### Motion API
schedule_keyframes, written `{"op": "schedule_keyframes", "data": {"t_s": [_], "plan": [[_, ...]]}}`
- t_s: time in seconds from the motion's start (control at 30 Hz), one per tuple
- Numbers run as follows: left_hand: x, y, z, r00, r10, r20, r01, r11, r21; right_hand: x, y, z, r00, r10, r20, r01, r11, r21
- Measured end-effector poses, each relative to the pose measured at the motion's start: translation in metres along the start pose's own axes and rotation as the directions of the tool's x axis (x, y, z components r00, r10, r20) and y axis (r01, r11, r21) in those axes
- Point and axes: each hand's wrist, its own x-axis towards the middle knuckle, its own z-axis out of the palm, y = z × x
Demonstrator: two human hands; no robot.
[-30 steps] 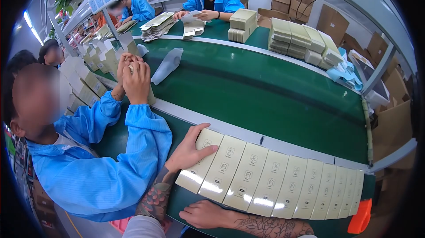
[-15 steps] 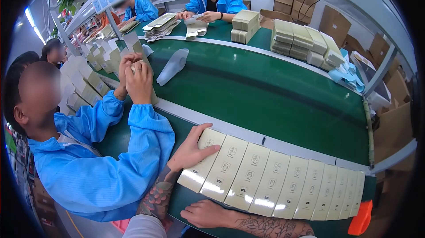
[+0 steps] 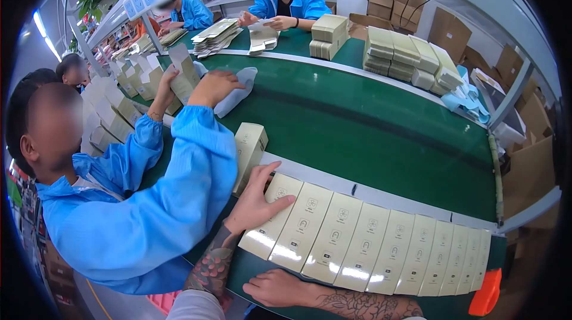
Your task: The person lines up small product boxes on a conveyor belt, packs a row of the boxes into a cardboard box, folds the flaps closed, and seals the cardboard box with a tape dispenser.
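A row of slim cream cartons point(image 3: 333, 236) lies side by side along the table's near edge, with small icons printed on their faces. My left hand point(image 3: 257, 204) rests at the row's left end, fingers spread and thumb across the first carton. Just beyond those fingers stands a separate cream carton point(image 3: 252, 141), partly behind a co-worker's sleeve. My right hand point(image 3: 277, 288) lies loosely curled on the table below the row, apart from the cartons; no object shows in it.
A co-worker in a blue smock point(image 3: 149, 201) sits close on my left, one hand on an open-flapped carton point(image 3: 185, 81). A translucent bag point(image 3: 237, 93) lies on the green belt point(image 3: 369, 123). Carton stacks point(image 3: 405, 55) line the far side. An orange object point(image 3: 485, 293) sits right.
The co-worker's nearer hand has moved from the held carton toward the translucent bag. A closed carton now shows beside my left hand. My hands stay in place.
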Motion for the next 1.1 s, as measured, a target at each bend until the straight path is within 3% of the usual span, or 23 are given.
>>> {"op": "schedule_keyframes", "data": {"t_s": [0.17, 0.33, 0.4, 0.57, 0.63, 1.1], "plan": [[0.001, -0.002, -0.004, 0.958, 0.232, -0.168, -0.199, 0.961, 0.193, -0.001, 0.0, 0.0, 1.0, 0.004, -0.001, -0.004, 1.0, -0.004], [0.003, -0.01, -0.01, 0.879, 0.351, -0.324, -0.223, 0.901, 0.372, 0.0, 0.0, -0.001, 1.0, 0.001, -0.004, -0.001, 1.0, -0.007], [0.004, -0.021, -0.012, 0.873, 0.336, -0.353, -0.127, 0.856, 0.502, -0.001, 0.0, 0.0, 1.0, 0.002, 0.001, -0.002, 1.0, -0.003], [0.005, -0.049, -0.012, 0.884, 0.35, -0.31, -0.066, 0.75, 0.658, 0.0, 0.0, 0.0, 1.0, 0.008, 0.012, -0.008, 1.0, 0.0], [0.001, -0.024, -0.013, 0.92, 0.27, -0.285, -0.014, 0.749, 0.662, -0.001, 0.001, 0.001, 1.0, 0.012, 0.013, -0.012, 1.0, -0.003], [-0.007, 0.001, -0.023, 0.936, 0.161, -0.313, 0.106, 0.72, 0.686, 0.0, 0.0, 0.0, 1.0, 0.013, 0.014, -0.013, 1.0, 0.008]]}}
